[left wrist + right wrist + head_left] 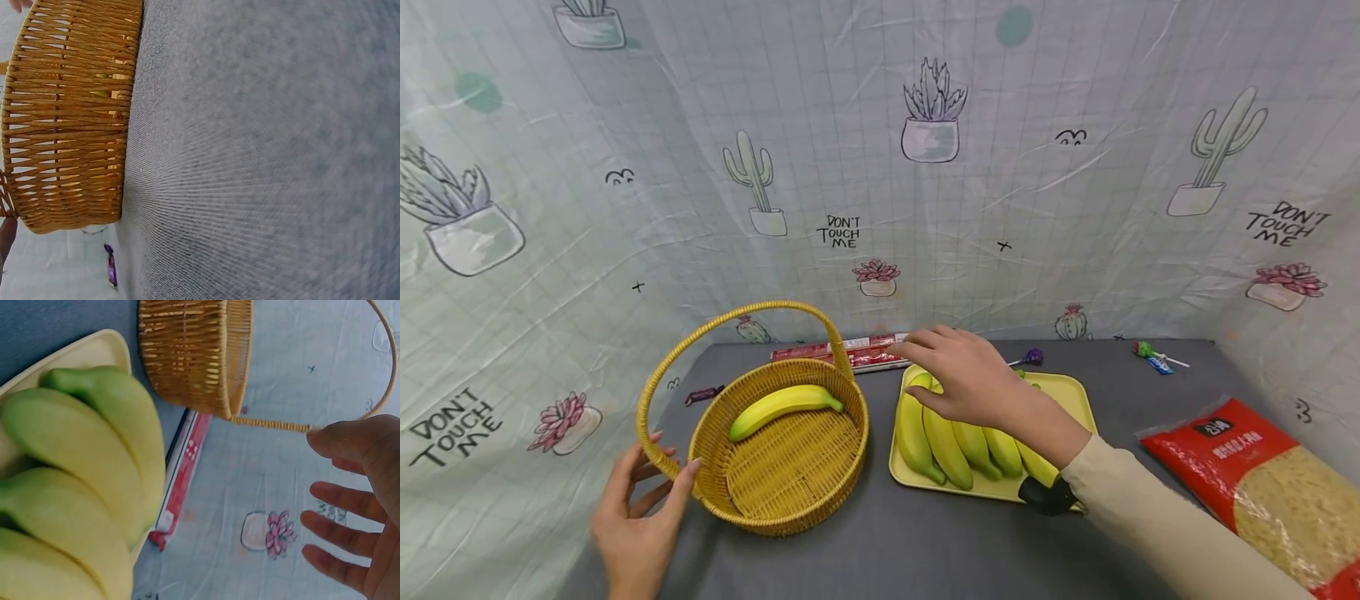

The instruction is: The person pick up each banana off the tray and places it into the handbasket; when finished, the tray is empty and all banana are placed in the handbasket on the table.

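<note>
On a grey tabletop [887, 533], a round woven basket [797, 467] sits left of centre with its tall handle [841, 352] arching over it. One yellow-green banana [782, 408] lies in the basket, toward the far side, leaving much of the woven floor bare. The person's left hand [640, 517] holds the basket loosely at the near foot of the handle, fingers on the outer side and thumb by the rim, probably to keep it from sliding or tipping. Gripping low and to one side also leaves the basket's mouth uncovered.

To the right, a pale yellow tray [1075, 404] carries several more bananas [951, 450], lying side by side; its raised edge likely helps keep them together. The right hand [966, 375] hangs above the tray's bananas, fingers spread and grasping nothing, its fingertips pointing toward the basket. Tray and basket stand near each other, which seems to make for a short reach between them.

A red bag of dry food [1277, 492] lies at the far right, apart from the tray, and flat red-and-white packets [868, 354] rest behind, seemingly out of the way.
</note>
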### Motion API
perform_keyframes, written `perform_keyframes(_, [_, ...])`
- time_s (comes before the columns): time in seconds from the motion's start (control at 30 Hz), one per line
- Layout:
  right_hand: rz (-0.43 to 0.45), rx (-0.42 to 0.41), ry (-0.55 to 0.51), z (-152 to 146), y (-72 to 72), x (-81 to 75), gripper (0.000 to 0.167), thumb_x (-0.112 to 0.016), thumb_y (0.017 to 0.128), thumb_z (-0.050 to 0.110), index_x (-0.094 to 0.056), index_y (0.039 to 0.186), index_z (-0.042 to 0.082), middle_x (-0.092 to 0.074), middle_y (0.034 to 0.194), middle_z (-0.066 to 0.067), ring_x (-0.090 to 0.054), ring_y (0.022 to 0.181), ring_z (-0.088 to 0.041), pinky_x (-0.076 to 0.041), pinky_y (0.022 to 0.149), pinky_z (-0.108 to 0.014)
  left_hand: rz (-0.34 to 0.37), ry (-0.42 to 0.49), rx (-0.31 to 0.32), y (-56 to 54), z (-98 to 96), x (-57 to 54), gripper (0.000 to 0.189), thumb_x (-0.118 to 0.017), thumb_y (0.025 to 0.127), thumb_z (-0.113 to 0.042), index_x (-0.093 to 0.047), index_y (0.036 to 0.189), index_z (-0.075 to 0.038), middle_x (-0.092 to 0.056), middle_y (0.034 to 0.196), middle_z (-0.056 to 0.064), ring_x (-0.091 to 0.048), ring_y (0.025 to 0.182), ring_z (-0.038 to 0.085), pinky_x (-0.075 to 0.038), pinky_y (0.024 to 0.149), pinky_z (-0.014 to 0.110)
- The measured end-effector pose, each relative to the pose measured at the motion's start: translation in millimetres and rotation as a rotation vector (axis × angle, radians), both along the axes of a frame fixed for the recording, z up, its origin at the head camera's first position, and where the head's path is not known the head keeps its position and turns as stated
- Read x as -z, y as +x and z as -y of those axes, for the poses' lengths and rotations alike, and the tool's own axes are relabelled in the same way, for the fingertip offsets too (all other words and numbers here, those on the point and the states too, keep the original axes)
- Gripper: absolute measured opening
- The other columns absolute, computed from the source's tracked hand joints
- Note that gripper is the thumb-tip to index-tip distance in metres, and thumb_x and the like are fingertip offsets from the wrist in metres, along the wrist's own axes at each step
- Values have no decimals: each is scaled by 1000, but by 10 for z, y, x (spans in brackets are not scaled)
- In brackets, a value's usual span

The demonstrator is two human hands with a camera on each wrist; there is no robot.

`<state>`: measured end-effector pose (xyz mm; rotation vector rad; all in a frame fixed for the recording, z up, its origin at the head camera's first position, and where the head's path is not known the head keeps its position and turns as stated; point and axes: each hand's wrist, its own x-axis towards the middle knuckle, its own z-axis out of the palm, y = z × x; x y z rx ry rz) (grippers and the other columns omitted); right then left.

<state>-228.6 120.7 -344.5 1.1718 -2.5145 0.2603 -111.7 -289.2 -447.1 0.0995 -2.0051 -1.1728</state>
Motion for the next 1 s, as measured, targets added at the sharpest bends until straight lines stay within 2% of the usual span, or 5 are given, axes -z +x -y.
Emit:
perform_keyframes(0.13, [5, 51, -26, -145, 7, 74, 56, -83, 95, 30, -64, 146, 15, -66, 133, -6, -65, 115, -29, -61, 83, -47, -25, -19, 27, -10, 25, 26, 67, -87, 84, 8, -67, 144, -14, -70, 115, 13, -68, 97, 14, -60, 75, 15])
perform_keyframes(0.27, [14, 102, -46, -311, 12, 147, 54, -84, 93, 32, -67, 142, 17, -67, 127, -4, -66, 109, -27, -61, 72, -44, -23, -21, 20, -15, 0, 26, 68, -86, 84, 10, -67, 144, -13, -69, 114, 11, -68, 97, 14, -59, 75, 14])
perform_keyframes(0.6, [88, 227, -78, -649, 72, 371, 53, -86, 92, 30, -69, 140, 15, -67, 127, -6, -66, 107, -29, -53, 54, -33, -38, -25, -15, 56, -162, -127, 64, -83, 86, 11, -66, 144, -9, -68, 112, 14, -66, 95, 13, -57, 76, 12])
perform_keyframes(0.87, [125, 342, -126, -922, 174, 568, 51, -86, 91, 29, -70, 137, 11, -68, 124, -11, -67, 99, -30, -53, 52, -34, -26, -14, -24, -7, -27, 69, 66, -86, 83, 11, -67, 143, -11, -69, 112, 10, -66, 95, 12, -58, 74, 12])
perform_keyframes(1.0, [145, 405, -163, -1016, 216, 667, 49, -85, 92, 30, -71, 135, 10, -67, 122, -14, -66, 97, -32, -56, 53, -40, -24, -14, -22, -25, -8, 74, 66, -87, 85, 8, -67, 144, -13, -68, 113, 9, -66, 96, 14, -57, 75, 12])
